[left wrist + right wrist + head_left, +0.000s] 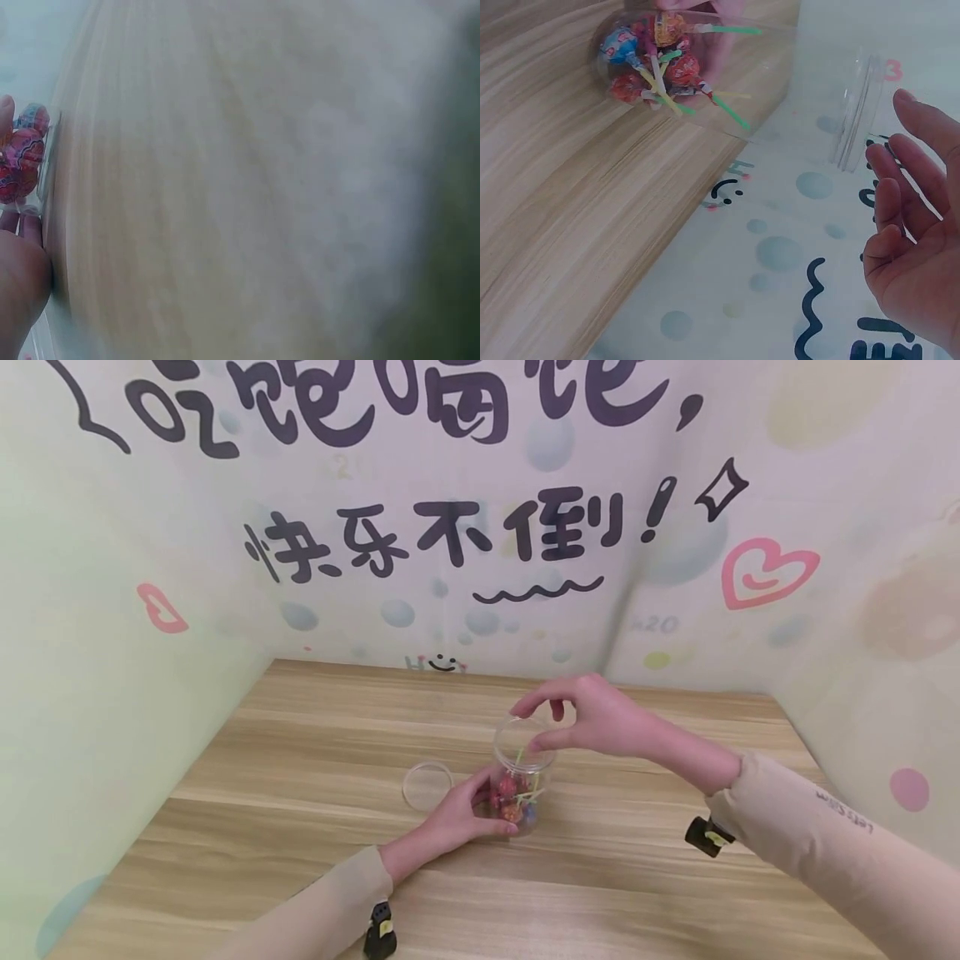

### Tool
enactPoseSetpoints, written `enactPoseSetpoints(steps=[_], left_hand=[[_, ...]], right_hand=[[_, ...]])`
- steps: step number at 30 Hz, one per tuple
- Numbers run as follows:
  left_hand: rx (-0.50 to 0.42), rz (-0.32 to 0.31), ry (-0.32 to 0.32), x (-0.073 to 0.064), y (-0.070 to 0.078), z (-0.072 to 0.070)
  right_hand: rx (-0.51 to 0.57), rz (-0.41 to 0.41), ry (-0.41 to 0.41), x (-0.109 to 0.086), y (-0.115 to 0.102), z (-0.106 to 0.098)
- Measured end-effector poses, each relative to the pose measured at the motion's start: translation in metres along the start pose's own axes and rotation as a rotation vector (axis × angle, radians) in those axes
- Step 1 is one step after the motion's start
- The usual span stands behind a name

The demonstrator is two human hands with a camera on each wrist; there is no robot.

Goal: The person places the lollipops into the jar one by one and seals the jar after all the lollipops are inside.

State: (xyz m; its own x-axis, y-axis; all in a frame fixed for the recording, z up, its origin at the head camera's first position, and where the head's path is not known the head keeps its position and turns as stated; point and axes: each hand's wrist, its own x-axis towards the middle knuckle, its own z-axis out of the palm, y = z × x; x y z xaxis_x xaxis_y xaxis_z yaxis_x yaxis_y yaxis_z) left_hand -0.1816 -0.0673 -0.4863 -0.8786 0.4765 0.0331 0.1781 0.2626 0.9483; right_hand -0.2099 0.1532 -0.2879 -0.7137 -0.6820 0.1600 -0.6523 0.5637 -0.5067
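A clear plastic jar stands uncapped on the wooden table, several wrapped lollipops lying in its lower part. Their green, yellow and white sticks point various ways. My left hand grips the jar low on its left side, thumb in front and the other fingers partly hidden behind it. Over the jar's mouth hovers my right hand, its fingers loosely bent and apart. The right wrist view shows nothing between those fingers, close beside the rim. A round clear lid lies flat to the left of the jar.
The wooden tabletop meets a printed cloth backdrop at its back edge, with more cloth along both sides. Black wrist cameras hang below both sleeves.
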Motion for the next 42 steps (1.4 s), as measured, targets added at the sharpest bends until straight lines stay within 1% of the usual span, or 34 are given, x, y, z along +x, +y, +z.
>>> enactPoseSetpoints(steps=[5, 11, 16, 25, 28, 35, 42], left_hand=[[-0.015, -0.01, -0.009, 0.001, -0.001, -0.001], [-0.029, -0.015, -0.015, 0.002, 0.0, -0.002], [-0.025, -0.007, -0.017, 0.003, 0.0, 0.0], [-0.03, -0.009, -0.022, 0.004, 0.0, 0.0], [-0.031, -0.005, -0.017, 0.004, 0.002, 0.0], [-0.024, 0.041, -0.008, 0.004, 0.004, -0.001], [-0.05, 0.043, -0.024, -0.001, 0.005, -0.006]], right_hand=[[0.043, 0.004, 0.083, -0.005, 0.005, -0.001], [0.095, 0.04, 0.169, -0.015, 0.012, -0.001], [0.149, 0.075, 0.242, -0.023, 0.017, 0.004], [0.316, 0.094, 0.318, -0.033, 0.032, 0.026], [0.35, 0.09, 0.339, -0.036, 0.036, 0.035], [0.418, 0.083, 0.366, -0.044, 0.043, 0.052], [0.5, 0.085, 0.402, -0.052, 0.051, 0.072]])
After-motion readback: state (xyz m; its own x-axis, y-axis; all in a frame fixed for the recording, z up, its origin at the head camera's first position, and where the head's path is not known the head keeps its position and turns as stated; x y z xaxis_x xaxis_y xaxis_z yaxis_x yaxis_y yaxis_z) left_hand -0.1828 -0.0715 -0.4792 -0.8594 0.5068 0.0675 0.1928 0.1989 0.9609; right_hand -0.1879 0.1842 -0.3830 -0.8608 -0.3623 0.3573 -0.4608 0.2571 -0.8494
